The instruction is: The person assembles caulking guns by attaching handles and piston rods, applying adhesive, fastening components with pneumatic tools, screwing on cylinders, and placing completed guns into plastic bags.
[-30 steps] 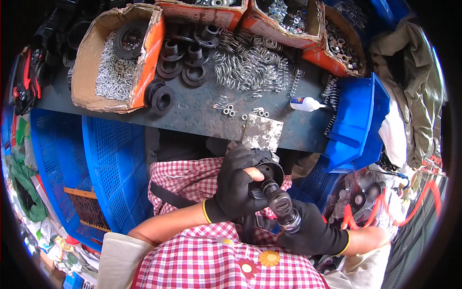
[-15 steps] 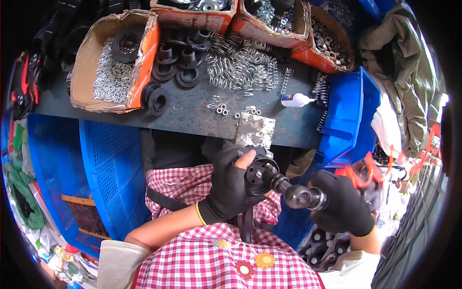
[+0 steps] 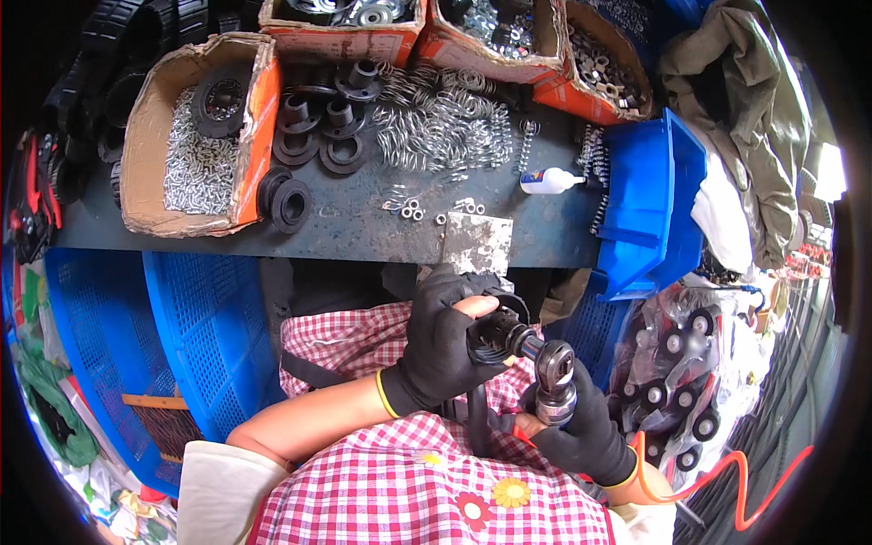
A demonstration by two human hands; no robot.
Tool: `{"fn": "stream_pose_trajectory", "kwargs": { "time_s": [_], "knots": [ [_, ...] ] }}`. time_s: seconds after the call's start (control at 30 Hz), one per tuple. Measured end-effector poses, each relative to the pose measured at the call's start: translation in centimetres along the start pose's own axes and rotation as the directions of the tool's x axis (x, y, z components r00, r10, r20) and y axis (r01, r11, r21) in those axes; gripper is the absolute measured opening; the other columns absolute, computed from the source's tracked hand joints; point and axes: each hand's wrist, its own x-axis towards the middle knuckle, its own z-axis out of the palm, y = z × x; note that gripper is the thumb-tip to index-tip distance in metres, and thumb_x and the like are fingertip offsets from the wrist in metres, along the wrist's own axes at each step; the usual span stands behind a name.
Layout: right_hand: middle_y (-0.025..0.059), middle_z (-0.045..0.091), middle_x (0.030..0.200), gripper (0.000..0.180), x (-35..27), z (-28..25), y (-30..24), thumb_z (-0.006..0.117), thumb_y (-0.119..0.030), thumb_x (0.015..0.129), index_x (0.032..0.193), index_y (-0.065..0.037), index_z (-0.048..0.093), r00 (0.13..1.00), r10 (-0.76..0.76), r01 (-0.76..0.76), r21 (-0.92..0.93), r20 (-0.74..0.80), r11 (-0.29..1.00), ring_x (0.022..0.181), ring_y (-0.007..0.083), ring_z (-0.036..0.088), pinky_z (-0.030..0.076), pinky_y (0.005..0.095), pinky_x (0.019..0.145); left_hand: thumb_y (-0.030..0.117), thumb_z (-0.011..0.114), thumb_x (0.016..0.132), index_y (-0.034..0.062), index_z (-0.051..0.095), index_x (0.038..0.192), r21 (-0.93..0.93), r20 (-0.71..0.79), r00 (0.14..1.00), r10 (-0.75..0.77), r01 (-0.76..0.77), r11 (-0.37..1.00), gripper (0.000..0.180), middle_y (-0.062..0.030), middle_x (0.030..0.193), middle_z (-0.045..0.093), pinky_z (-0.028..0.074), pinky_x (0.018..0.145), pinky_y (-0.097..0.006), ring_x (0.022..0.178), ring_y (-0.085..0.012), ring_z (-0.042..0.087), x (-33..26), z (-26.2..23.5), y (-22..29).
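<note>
Head view: the dark bench (image 3: 350,243) runs across the top, the checked apron (image 3: 391,481) fills the bottom, and a blue basket (image 3: 211,313) stands below the bench's left end. On the bench, the left carton (image 3: 261,154) keeps its screws together, probably for easy reaching; a heap of springs (image 3: 445,136) lies beyond the black flanged pieces (image 3: 341,153) to its right. The left hand (image 3: 431,350) has its fingers wrapped around a black part (image 3: 484,345), thumb at the rim, apparently to steady it. The right hand (image 3: 586,431) grips a ratchet (image 3: 555,374), some fingers hidden; the tool is angled so its nose meets the part's open end. Both are held before the apron, just below the metal plate (image 3: 477,243); whether part and plate touch, I cannot tell. Nuts (image 3: 414,210) sit near the bench's front edge, perhaps for quick picking.
</note>
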Motion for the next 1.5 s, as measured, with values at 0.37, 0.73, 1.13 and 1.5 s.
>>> {"fn": "stream_pose_trajectory", "kwargs": {
  "time_s": [0.37,0.73,1.13,1.5],
  "knots": [
    [0.014,0.063,0.087,0.042,2.8,-3.2,-1.8,0.068,-0.005,0.074,0.113,0.0,0.053,0.989,0.025,0.016,-0.273,0.145,0.962,0.072,0.0255,0.065,0.051,0.0334,0.067,0.031,0.085,0.069,0.0093,0.05,0.116,-0.058,-0.116,0.983,0.141,-0.148,0.987,0.062,-0.0136,0.105,0.06,0.042,0.089,-0.049,0.099,-0.0325,0.057,2.5,-1.1,1.2],
    [0.0144,0.065,0.074,0.045,1.7,-1.2,-2.0,0.088,-0.031,0.066,0.092,-0.004,0.064,0.989,0.114,-0.077,-0.319,0.096,0.944,0.068,0.0357,0.067,0.051,0.04,0.059,0.022,0.085,0.065,0.0112,0.049,0.088,-0.088,-0.172,0.982,0.075,-0.091,0.992,0.044,-0.012,0.092,0.061,0.044,0.08,-0.05,0.083,-0.0347,0.059,1.2,-0.1,2.1],
    [0.0075,0.066,0.086,0.052,3.4,-4.9,-2.8,0.072,-0.008,0.068,0.117,0.0,0.057,0.969,0.016,0.026,-0.166,0.246,0.986,0.076,0.0151,0.064,0.05,0.0321,0.068,0.027,0.084,0.065,0.0057,0.052,0.117,0.141,-0.25,0.965,0.08,-0.046,0.989,0.065,-0.0137,0.104,0.054,0.042,0.091,-0.048,0.102,-0.0351,0.053,1.4,0.0,2.9],
    [0.0161,0.066,0.088,0.058,15.7,0.6,-10.7,0.074,-0.016,0.07,0.124,-0.005,0.057,0.572,-0.452,0.807,-0.369,0.685,0.461,0.079,0.0339,0.065,0.049,0.0431,0.066,0.046,0.057,0.087,0.0057,0.056,0.121,0.3,-0.081,0.982,0.168,-0.137,0.944,0.053,-0.0176,0.113,0.057,0.038,0.095,-0.051,0.11,-0.0349,0.053,-1.2,2.0,1.8]
  ]
}}
